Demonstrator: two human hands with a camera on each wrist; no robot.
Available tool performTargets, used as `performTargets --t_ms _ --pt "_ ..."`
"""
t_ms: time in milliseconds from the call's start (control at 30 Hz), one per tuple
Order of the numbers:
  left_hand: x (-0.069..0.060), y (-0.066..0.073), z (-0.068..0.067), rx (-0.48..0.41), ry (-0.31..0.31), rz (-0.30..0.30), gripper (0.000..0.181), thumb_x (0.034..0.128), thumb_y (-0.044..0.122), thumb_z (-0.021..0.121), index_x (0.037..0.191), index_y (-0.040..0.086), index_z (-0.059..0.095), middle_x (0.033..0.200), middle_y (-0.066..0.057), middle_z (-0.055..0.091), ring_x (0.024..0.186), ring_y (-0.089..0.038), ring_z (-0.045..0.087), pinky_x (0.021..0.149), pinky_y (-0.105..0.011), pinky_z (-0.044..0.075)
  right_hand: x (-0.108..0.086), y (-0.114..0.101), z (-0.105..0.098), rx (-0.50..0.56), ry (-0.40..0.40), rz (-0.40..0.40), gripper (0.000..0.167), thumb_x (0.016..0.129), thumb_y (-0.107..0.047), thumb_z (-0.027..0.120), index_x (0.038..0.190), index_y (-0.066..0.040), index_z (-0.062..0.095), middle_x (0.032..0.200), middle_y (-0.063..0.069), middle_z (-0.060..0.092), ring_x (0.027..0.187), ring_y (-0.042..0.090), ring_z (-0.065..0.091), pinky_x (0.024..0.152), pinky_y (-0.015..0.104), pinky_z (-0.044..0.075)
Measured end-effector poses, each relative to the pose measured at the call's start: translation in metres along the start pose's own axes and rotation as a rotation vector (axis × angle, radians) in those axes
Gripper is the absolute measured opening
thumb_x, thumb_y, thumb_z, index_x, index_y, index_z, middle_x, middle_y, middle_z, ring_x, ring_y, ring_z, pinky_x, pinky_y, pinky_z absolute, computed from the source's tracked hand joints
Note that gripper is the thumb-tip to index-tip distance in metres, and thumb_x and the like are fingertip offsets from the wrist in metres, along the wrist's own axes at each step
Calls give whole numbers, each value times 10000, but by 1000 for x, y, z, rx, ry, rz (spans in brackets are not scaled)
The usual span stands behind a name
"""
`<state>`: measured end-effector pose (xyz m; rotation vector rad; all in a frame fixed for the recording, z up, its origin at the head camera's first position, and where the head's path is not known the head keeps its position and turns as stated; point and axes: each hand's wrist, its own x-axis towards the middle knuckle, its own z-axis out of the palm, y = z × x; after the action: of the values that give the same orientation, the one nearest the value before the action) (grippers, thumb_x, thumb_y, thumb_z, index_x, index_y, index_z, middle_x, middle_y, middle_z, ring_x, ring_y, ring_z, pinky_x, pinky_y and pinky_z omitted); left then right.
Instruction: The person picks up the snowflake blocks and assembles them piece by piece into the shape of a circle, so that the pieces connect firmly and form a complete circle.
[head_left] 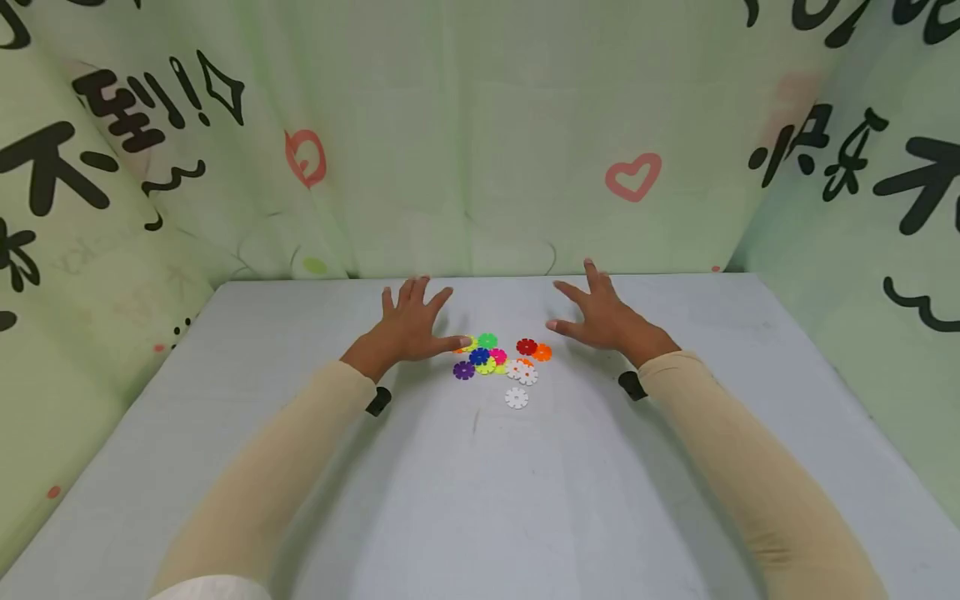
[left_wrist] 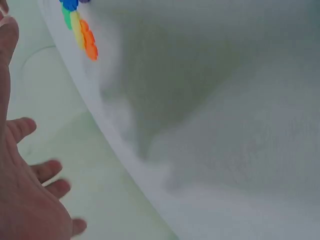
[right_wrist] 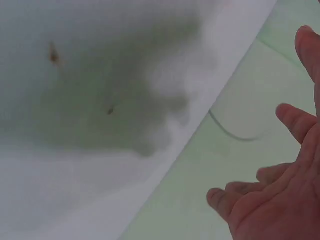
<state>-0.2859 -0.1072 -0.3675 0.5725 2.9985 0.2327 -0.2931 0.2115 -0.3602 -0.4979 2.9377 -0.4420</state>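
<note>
Several flower-shaped discs lie in a loose cluster on the table, among them a purple one (head_left: 464, 370), a green one (head_left: 487, 341), a red one (head_left: 527, 347) and a white one (head_left: 517, 398). Left of the cluster, the left hand (head_left: 408, 327) is raised with fingers spread, its thumb overlapping the cluster's left edge; touching cannot be told. The right hand (head_left: 606, 321) hovers on the right side, fingers spread, holding nothing. In the left wrist view an orange disc (left_wrist: 89, 40) shows near the left hand (left_wrist: 30, 195). The right wrist view shows the right hand (right_wrist: 285, 200) and no discs.
A white-covered table (head_left: 480, 500) spans the view. Behind it and on both sides hang pale green curtains (head_left: 465, 150) with black characters and red hearts. Black bands sit at both wrists. Small brown marks dot the cloth in the right wrist view.
</note>
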Motion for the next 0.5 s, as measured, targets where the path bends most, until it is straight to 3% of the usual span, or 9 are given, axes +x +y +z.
performTargets --t_ms 100,200,333,500 --pt "-2 4 1 -44 -3 70 740 897 572 593 1463 121 436 1454 -193 363 1341 -355 292 1082 -553 245 1 1 6 24 3 -60 654 932 -399 638 1464 -79 429 1567 266 89 1412 470 123 1060 621 267" --pt "1 6 7 -132 -29 113 514 944 406 619 1318 55 589 1233 -157 550 1143 -291 481 945 -424 435 0 0 11 88 -9 -71 537 928 -333 663 1374 -58 545 1467 235 371 1351 411 317 1059 545 327" --pt "4 9 16 -289 -88 92 355 957 250 629 1234 27 636 1031 -96 621 925 -218 557 792 -319 502 -3 -5 15 228 -45 -34 406 926 -268 670 1278 -66 636 1206 130 605 1130 308 520 913 436 469" --pt "-2 11 21 -479 -121 20 343 936 233 660 1221 43 639 1009 -69 628 850 -202 570 726 -290 511 -5 -13 20 340 -48 -45 285 921 -171 665 1179 -52 693 1015 52 671 924 236 564 753 318 495"
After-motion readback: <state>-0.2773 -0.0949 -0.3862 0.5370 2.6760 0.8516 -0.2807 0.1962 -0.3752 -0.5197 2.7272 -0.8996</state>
